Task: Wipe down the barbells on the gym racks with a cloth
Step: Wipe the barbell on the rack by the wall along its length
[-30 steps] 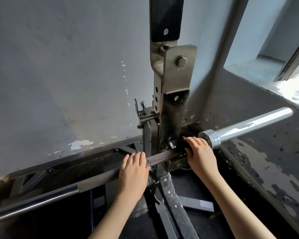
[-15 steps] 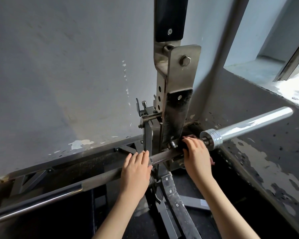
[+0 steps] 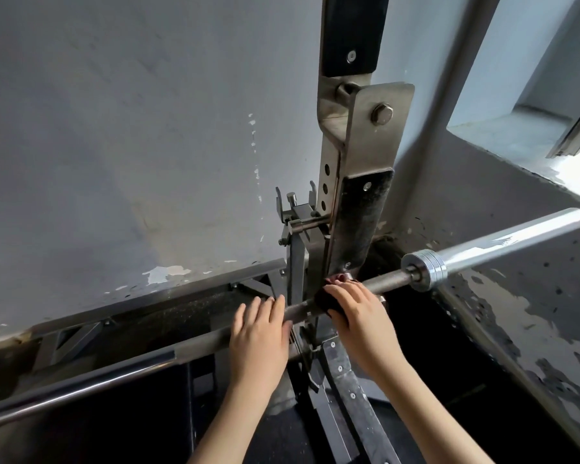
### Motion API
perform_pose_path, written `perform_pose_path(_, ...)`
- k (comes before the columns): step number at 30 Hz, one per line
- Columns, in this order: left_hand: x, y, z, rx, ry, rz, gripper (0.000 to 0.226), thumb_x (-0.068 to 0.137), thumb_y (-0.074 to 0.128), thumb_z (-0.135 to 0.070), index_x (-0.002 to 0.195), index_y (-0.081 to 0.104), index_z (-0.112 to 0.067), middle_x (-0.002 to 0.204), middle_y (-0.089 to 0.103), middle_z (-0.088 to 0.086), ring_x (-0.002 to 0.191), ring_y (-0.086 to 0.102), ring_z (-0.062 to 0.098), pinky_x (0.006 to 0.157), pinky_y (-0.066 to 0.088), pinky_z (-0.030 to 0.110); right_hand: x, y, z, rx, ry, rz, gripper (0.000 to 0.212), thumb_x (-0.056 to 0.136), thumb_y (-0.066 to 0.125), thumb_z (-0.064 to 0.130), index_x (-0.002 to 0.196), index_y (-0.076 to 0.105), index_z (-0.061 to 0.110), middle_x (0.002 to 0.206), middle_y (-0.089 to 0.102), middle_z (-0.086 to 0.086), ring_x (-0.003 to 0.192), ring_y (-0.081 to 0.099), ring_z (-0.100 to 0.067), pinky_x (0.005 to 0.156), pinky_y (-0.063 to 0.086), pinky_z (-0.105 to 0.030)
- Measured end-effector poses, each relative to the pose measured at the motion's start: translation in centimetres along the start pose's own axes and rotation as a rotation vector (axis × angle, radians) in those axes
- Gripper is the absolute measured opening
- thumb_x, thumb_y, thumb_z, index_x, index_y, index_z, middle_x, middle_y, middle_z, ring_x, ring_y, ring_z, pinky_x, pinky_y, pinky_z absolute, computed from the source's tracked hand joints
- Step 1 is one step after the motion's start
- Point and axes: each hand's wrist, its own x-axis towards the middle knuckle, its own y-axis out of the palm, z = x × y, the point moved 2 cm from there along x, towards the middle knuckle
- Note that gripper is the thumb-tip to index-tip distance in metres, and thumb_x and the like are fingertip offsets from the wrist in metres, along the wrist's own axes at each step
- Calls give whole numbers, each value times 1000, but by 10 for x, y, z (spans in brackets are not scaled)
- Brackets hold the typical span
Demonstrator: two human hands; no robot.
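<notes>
- Since half a second ago the right hand point(image 3: 359, 313) has slid along the bar, away from the ringed collar point(image 3: 424, 265) and toward the grey steel rack upright point(image 3: 359, 155); a bare piece of shaft now shows between hand and collar. The left hand point(image 3: 258, 329) has kept its place.
- The long grey steel barbell point(image 3: 385, 282) lies across the rack and passes in front of the foot of the upright. Its polished sleeve point(image 3: 513, 234) reaches far out to the right of the upright.
- The right hand is just right of the upright, with its fingers curled over the shaft and pressing a dark reddish cloth point(image 3: 325, 301) around it. Only a small part of the cloth shows beside the fingers.
- The left hand is just left of the upright. Its fingers lie almost straight over the top of the shaft and pinch nothing; whether the thumb goes under the bar I cannot tell.
- I judge the barbell to be heavy and fully stiff, so it is better wiped where it lies than lifted. The rough grey part of the shaft should give good hold, but the polished sleeve is probably slippery.
- The cloth is soft and light, so it needs a full wrap around the shaft, with the other hand holding the bar against rolling.
</notes>
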Motion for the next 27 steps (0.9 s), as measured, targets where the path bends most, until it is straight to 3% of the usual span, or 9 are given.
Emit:
perform_pose_path(3,-6,-2,9,56,-27,-55,41,88,56,-41,118,68,-16,111,70,2,111,63,29,104,36,51,-2,-7,-28,-57,136,-60,40,77,75,6,115,66,10,122,64,-8,113,60,-30,92,50,-44)
perform_pose_path(6,-14,-4,24,79,-60,-53,53,89,38,-46,117,68,-13,109,70,4,108,63,31,104,29,49,-3,5,-21,-17,265,-131,38,77,72,-1,115,65,3,129,57,-20,120,54,-40,97,47,-49)
perform_pose_path(11,-16,-4,25,69,-54,-42,44,79,72,-35,116,67,-11,107,70,4,103,64,29,98,44,51,-9,16,12,32,22,-22,43,77,73,1,119,64,5,128,62,-11,122,55,-31,105,43,-45)
perform_pose_path(16,-16,-7,27,62,-35,-30,45,79,73,-33,118,66,-12,105,69,1,99,64,24,97,46,47,-1,10,4,-6,194,-133,37,76,74,1,112,66,4,116,67,-11,112,60,-33,99,45,-45)
perform_pose_path(19,-16,-9,26,31,-22,-31,46,76,77,-29,118,66,-11,108,69,2,102,64,24,97,47,47,-6,30,42,22,68,-78,35,78,70,3,113,65,4,119,65,-12,116,58,-33,103,42,-45)
perform_pose_path(22,-17,-14,29,36,15,-25,47,76,78,-26,118,66,-10,111,70,3,103,66,24,95,49,47,-5,20,32,3,-12,-20,41,77,72,4,117,64,8,121,65,-8,116,59,-29,99,46,-43)
perform_pose_path(25,-23,-19,46,64,-64,-55,37,89,60,-33,116,68,-9,107,71,4,100,67,26,93,51,47,0,8,6,-40,145,-93,38,77,72,1,114,65,5,115,67,-10,108,61,-31,92,50,-45)
perform_pose_path(27,-29,-24,58,62,-112,-60,48,92,40,-40,114,69,-8,104,72,5,98,67,28,90,53,46,1,16,14,-57,202,-138,31,81,67,3,112,66,3,113,66,-13,107,60,-35,93,50,-48)
